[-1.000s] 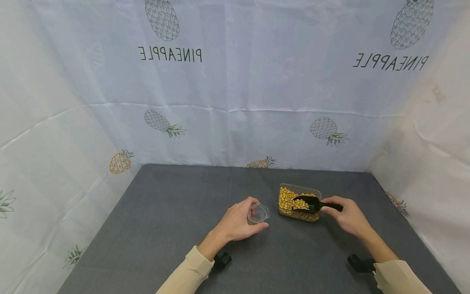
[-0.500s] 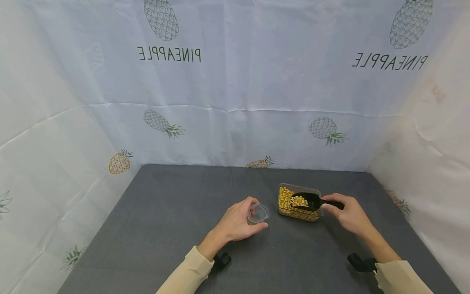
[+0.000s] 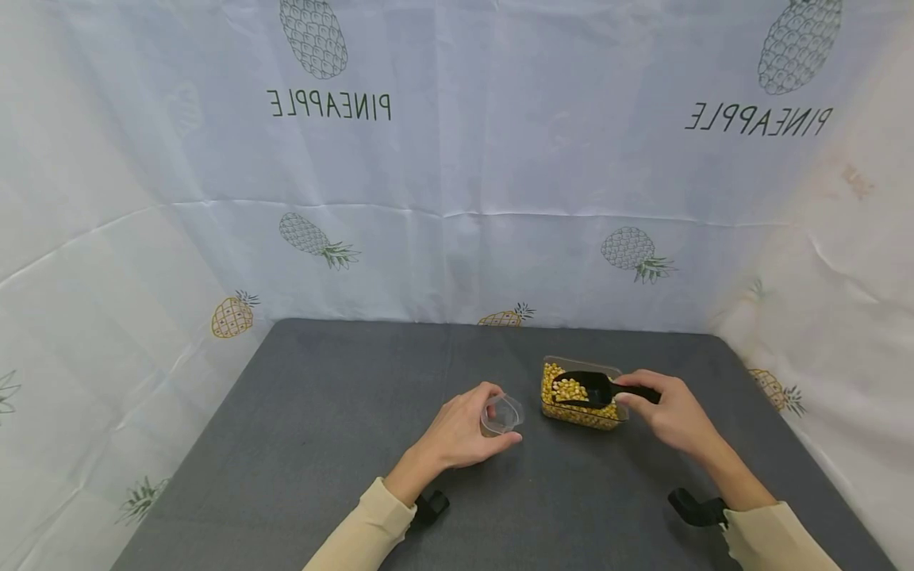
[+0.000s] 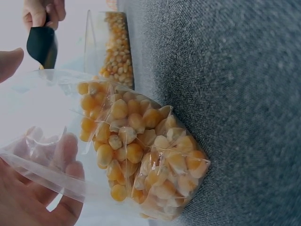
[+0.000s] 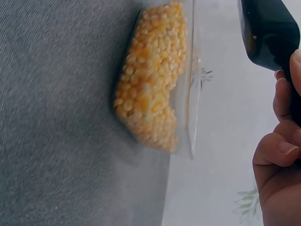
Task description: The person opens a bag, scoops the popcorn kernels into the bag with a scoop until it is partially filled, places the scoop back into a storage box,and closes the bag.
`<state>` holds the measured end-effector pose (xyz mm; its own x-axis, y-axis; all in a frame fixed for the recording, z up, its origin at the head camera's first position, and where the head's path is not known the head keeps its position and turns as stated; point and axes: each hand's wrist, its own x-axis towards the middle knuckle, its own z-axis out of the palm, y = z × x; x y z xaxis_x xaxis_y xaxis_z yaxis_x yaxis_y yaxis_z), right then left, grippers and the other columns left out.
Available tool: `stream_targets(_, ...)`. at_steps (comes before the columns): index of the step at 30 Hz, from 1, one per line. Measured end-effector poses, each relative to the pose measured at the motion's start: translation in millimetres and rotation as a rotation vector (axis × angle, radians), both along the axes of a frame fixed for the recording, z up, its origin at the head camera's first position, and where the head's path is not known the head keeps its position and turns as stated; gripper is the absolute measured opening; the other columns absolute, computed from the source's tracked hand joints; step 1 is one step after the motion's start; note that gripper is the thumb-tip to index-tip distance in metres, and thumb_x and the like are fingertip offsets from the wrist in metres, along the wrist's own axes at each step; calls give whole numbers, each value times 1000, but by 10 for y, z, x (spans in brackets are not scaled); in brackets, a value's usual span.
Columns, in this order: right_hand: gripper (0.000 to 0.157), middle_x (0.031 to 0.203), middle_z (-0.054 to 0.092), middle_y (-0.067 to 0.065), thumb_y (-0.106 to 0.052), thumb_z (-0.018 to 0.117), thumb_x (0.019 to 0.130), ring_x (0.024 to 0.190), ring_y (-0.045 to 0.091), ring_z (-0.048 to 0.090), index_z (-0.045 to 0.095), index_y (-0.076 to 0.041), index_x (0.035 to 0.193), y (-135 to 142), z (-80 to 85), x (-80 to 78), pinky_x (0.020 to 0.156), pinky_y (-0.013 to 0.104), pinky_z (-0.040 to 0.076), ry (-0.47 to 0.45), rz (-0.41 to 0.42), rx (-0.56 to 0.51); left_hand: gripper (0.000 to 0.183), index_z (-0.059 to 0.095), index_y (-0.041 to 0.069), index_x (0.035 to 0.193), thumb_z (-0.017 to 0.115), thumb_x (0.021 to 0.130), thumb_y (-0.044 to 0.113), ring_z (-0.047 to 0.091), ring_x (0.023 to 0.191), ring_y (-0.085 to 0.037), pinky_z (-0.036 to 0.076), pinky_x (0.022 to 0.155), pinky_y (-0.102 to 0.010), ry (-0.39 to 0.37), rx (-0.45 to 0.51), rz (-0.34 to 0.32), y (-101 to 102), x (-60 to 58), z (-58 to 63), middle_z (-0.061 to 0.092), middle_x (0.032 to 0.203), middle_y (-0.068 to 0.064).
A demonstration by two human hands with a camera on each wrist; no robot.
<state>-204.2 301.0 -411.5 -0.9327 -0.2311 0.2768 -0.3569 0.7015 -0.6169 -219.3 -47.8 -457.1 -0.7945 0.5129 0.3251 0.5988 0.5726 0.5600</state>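
Observation:
A clear plastic bag (image 3: 504, 414) stands on the table with its mouth spread. Yellow corn kernels (image 4: 129, 146) fill its lower part in the left wrist view. My left hand (image 3: 462, 428) holds the bag by its upper part, fingers and thumb curved round the opening. In my right hand (image 3: 671, 414) I grip the handle of a black scoop (image 3: 598, 387), which carries a heap of kernels. The right wrist view has the scoop (image 5: 270, 33) raised above the rim of a clear rectangular container (image 5: 192, 127) of corn.
The dark grey table (image 3: 343, 404) ends against a white pineapple-print curtain (image 3: 457, 159) at the back and sides. Black wrist mounts (image 3: 432, 506) hang under both forearms. The corn container stands just right of the bag.
The right hand has lifted the loaded scoop out of the corn and shifted it slightly left. My left hand and the bag have stayed in place.

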Motion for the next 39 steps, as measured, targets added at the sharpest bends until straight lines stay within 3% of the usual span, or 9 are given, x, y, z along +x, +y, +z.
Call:
stream_targets(16,23,115,70,6,-12,71,96,107,36,64,72,-7,119,-251,82,81,87,57,50,58,79,8,61,56,14,132,73,89,53,52,75,-4,45,68,-25,-3,-1,-4,-4,13,4,59,95,8)
stream_targets(23,23,114,70,3,-13,72,95,105,27,66,73,-9,117,-368,79,77,83,43,54,60,104,8,61,56,14,132,73,89,53,52,75,-4,45,68,-25,-10,3,-12,-5,3,-2,59,96,7)
stream_targets(30,23,114,70,4,-13,74,94,108,32,65,74,-9,116,-482,69,60,87,53,52,59,121,3,61,56,13,133,72,90,53,52,74,-3,46,68,-25,-6,4,-20,-9,4,3,60,96,6)
stream_targets(39,21,109,71,-1,-13,75,92,99,23,67,75,-11,113,-605,73,29,82,46,54,105,186,1,62,55,13,133,72,90,53,50,72,-4,44,66,-24,0,-7,-14,1,4,0,59,96,6)
